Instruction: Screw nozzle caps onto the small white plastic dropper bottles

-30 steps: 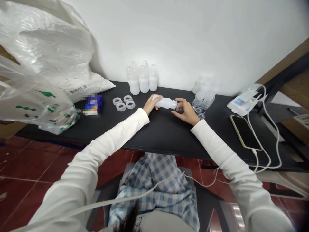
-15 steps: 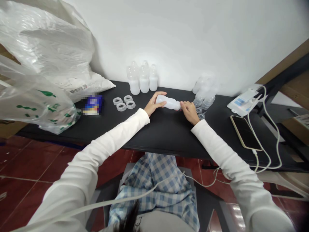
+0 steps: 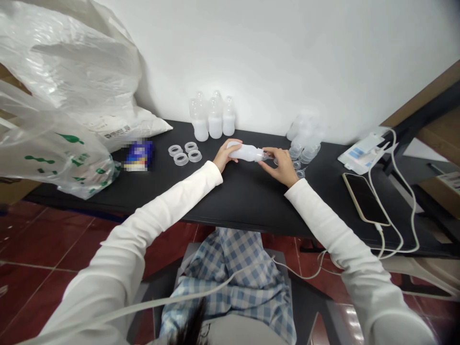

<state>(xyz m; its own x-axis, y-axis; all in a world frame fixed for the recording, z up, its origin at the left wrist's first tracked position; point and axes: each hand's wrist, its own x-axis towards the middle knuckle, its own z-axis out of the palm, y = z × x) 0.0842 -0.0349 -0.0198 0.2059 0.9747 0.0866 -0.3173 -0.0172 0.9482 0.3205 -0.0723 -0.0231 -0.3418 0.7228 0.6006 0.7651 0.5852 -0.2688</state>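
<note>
While the left hand (image 3: pixel 224 154) wraps the base of a white bottle (image 3: pixel 247 152), the right hand (image 3: pixel 280 165) pinches its neck, holding it sideways just above the black table (image 3: pixel 244 201), whose front half lies bare to the near edge. Three rings (image 3: pixel 185 153) lie to the left, and four upright bottles (image 3: pixel 212 120) line the wall. Clear pieces (image 3: pixel 304 139) behind the right hand blur together, uncountable.
</note>
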